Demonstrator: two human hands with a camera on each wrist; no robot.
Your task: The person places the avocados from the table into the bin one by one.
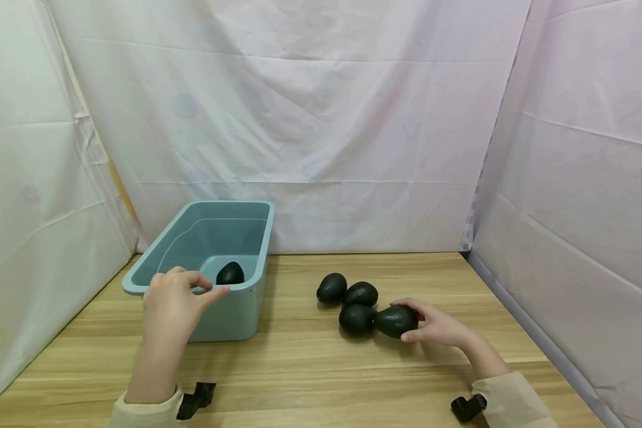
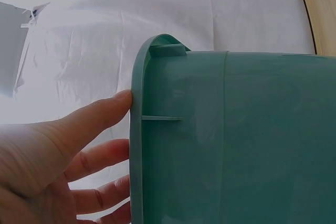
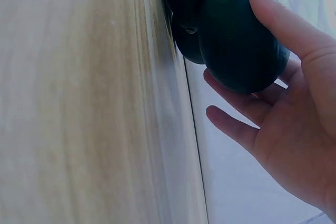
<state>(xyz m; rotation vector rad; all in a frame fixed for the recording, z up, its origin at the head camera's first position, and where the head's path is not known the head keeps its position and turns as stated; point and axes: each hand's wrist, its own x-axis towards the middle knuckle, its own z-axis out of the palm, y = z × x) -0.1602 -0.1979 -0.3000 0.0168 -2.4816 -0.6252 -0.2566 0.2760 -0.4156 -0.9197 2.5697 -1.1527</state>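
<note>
My right hand (image 1: 433, 324) holds a dark green avocado (image 1: 396, 321), with the thumb on one side and the fingers round the other. In the right wrist view the same avocado (image 3: 241, 35) sits between thumb and fingers, beside other avocados. Its narrow end touches or nearly touches another avocado (image 1: 356, 320). At the near rim of a blue-green plastic bin (image 1: 222, 321), my left hand (image 1: 173, 303) grips the edge. In the left wrist view the thumb meets the rim (image 2: 136, 156), and the other fingertips pass behind it. One avocado (image 1: 230, 273) lies inside the bin.
Two more avocados, one at the left (image 1: 331, 288) and one beside it (image 1: 361, 293), lie behind the front pair on the wooden table (image 1: 299, 380). White cloth (image 1: 310, 119) hangs at the back and both sides. The bin stands at the table's left.
</note>
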